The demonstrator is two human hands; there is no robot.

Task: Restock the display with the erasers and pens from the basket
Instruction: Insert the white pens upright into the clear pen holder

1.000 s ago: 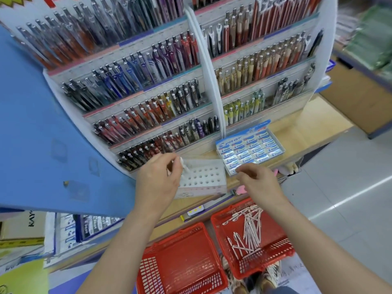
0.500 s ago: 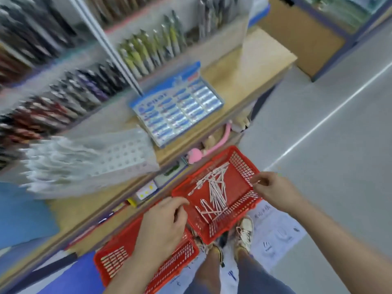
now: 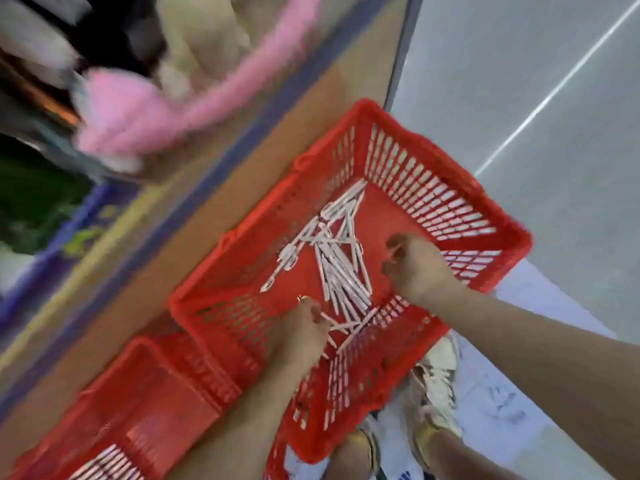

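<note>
A red basket stands on the floor with a loose pile of white pens on its bottom. My left hand is inside the basket at its near wall, and its curled fingers pinch a white pen that sticks out to the right. My right hand hovers just right of the pile with its fingers curled. Blur hides whether that hand holds anything. The pen display and the erasers are out of view.
A second red basket sits at the lower left, touching the first. The wooden shelf front runs diagonally behind both, with a pink plush toy on the shelf above it. My shoes stand on printed paper; grey floor lies to the right.
The view has dropped from the display to the basket. My right hand left the basket rim and went inside. My left hand moved in from the other basket and closed on a pen.
</note>
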